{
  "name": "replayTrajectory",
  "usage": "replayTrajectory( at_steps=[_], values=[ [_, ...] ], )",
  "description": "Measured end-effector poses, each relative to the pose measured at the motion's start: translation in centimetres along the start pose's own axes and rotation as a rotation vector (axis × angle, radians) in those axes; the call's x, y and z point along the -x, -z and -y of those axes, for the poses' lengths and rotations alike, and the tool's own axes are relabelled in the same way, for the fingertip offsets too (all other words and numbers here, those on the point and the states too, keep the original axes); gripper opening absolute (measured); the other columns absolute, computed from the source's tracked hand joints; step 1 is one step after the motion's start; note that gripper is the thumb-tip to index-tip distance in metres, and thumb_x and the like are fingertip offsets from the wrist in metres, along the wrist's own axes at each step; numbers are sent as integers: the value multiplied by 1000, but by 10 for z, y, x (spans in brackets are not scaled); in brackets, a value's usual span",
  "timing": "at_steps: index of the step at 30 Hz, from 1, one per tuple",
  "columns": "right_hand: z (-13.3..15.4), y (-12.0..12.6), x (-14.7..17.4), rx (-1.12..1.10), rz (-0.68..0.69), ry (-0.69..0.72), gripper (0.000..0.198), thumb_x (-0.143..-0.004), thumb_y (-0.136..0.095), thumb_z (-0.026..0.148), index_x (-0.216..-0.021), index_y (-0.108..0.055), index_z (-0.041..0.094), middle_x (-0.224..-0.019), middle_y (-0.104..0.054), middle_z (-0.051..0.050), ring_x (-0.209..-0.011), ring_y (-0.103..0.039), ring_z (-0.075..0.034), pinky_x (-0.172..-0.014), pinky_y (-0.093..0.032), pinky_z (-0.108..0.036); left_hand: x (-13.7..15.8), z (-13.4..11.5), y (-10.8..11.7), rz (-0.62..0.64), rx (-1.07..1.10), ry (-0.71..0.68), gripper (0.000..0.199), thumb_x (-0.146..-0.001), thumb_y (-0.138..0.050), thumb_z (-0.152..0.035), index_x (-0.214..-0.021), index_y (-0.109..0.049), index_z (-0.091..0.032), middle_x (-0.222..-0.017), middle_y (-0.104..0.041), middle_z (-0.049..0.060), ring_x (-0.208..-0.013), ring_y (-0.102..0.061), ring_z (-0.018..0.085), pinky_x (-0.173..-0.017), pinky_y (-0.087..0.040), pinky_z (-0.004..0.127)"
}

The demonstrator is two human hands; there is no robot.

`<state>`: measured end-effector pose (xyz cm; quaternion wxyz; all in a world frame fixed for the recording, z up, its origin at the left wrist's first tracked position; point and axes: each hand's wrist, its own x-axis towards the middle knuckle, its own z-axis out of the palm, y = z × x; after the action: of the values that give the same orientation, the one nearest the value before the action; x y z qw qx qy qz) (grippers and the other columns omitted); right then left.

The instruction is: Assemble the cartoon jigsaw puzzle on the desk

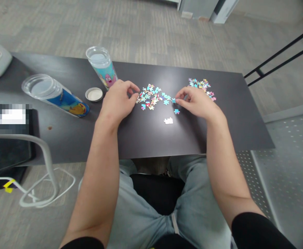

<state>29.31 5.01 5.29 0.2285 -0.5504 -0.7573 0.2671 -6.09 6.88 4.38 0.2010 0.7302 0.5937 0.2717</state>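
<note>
Many small jigsaw pieces lie in a loose heap near the middle of the dark table. My left hand rests at the heap's left edge, thumb and forefinger curved with a small gap between them and no piece visible there. On the heap's right, my right hand pinches a blue puzzle piece between thumb and fingertips. Just below it lies another blue piece. Closer to me is a pale joined strip of pieces. A second heap of pieces sits behind my right hand, which partly covers it.
Two clear-topped printed tubes, one teal and one blue, are at the left with a round white lid between them. Farther left are a dark device and a curved grey tube. The table ends close before my lap.
</note>
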Motion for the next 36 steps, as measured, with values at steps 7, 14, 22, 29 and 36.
replayTrajectory(
  at_steps=[7,14,22,29,36],
  values=[
    [3,-21,-13,164,-73,22,9,-105,-84,27,-113,-83,30,-100,-79,-7,-107,-78,-36,-104,-63,-53,0,12,3,82,-2,51,16,-111,-81,-23,-123,-91,-26,-125,-88,8,-97,-73,25,-96,-59,47],
    [12,-20,-15,178,-11,46,13,-109,-85,37,-118,-84,28,-109,-83,-9,-110,-80,-36,-105,-63,-52,1,13,8,184,-42,47,12,-106,-88,-27,-118,-90,-28,-123,-90,7,-99,-76,28,-95,-59,48],
    [40,-7,-22,157,131,70,15,-111,-81,39,-121,-84,28,-113,-88,-9,-106,-81,-34,-99,-60,-49,-2,13,12,219,-49,-9,27,-112,-67,-21,-112,-93,-30,-125,-91,9,-117,-83,33,-111,-63,51],
    [36,-2,-21,109,159,129,15,-111,-89,44,-116,-82,32,-110,-86,-11,-101,-79,-38,-96,-59,-55,-1,9,14,163,49,74,10,-99,-86,-31,-106,-79,-29,-108,-89,7,-104,-80,32,-95,-62,49],
    [29,9,-13,37,211,102,18,-112,-90,48,-116,-81,32,-105,-86,-9,-93,-77,-35,-91,-61,-54,-3,6,12,170,-19,100,34,-86,-107,-47,-97,-81,-29,-99,-84,4,-93,-75,29,-85,-55,46]
  ],
)
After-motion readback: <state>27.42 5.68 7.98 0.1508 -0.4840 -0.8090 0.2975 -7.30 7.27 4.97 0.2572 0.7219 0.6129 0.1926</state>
